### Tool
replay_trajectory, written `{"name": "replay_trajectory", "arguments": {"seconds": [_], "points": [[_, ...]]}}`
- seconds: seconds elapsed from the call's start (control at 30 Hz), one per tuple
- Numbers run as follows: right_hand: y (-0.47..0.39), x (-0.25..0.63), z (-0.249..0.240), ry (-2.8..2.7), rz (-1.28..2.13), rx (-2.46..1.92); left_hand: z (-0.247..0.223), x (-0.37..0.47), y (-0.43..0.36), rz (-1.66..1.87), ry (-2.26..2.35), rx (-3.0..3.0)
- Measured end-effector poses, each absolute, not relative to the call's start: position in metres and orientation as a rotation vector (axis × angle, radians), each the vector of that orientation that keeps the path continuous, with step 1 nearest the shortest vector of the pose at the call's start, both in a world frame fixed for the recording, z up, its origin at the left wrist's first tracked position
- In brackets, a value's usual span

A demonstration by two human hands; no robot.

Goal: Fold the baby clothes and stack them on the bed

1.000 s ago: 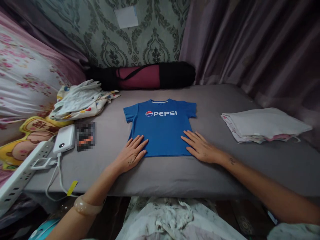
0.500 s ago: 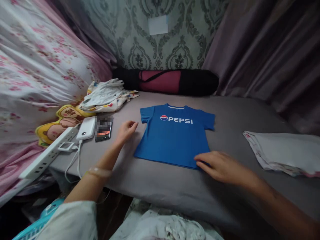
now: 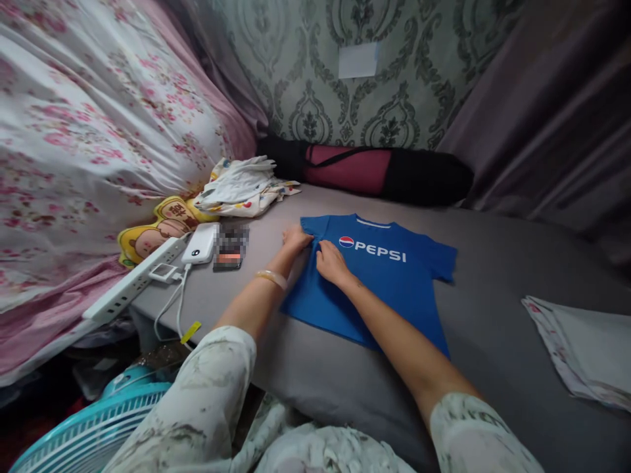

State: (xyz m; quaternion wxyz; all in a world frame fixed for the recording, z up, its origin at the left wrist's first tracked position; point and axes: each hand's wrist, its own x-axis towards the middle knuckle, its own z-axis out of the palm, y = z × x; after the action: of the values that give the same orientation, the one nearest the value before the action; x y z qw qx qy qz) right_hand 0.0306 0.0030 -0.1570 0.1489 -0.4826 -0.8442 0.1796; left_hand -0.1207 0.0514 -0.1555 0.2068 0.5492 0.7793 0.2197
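A blue T-shirt [image 3: 379, 289] with a white PEPSI print lies spread on the bed, its collar pointing away from me. My left hand [image 3: 296, 238] is closed at the shirt's left sleeve, fingers pinching the cloth near the armpit. Just right of it, my right hand [image 3: 332, 263] has its fingers bent together on the fabric at the same seam, below the sleeve. Its fingertips are partly hidden. Small creases show in the cloth between the two hands.
On the left are a phone [image 3: 231, 249], a white power bank [image 3: 201, 243], a power strip [image 3: 135, 279] and yellow cushions [image 3: 152, 240]. Behind lie piled clothes [image 3: 246, 187] and a long black-and-maroon bag [image 3: 355, 171]. Folded cloth [image 3: 582, 341] lies right; a turquoise fan [image 3: 98, 427] stands below.
My right hand has moved from the shirt's lower right hem across to its left sleeve. My left hand has come from beside the shirt onto that sleeve. The view has shifted left.
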Motion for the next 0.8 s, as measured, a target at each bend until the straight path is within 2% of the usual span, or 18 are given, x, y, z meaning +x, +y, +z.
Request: {"name": "replay_trajectory", "arguments": {"seconds": [0.2, 0.5, 0.63, 0.8], "points": [[-0.015, 0.027, -0.17, -2.476, 0.348, -1.412, -0.163, -0.127, 0.056, 0.813, 2.127, 1.816], [-0.019, 0.027, -0.166, -2.553, 0.264, -1.419, -0.184, -0.139, 0.049, 0.895, 2.064, 2.007], [-0.032, 0.027, -0.16, -2.666, 0.331, -1.32, -0.187, -0.14, 0.051, 0.911, 2.06, 2.021], [-0.084, 0.035, -0.144, -2.789, 0.589, -1.095, -0.181, -0.142, 0.052, 0.872, 2.048, 1.914]]}}
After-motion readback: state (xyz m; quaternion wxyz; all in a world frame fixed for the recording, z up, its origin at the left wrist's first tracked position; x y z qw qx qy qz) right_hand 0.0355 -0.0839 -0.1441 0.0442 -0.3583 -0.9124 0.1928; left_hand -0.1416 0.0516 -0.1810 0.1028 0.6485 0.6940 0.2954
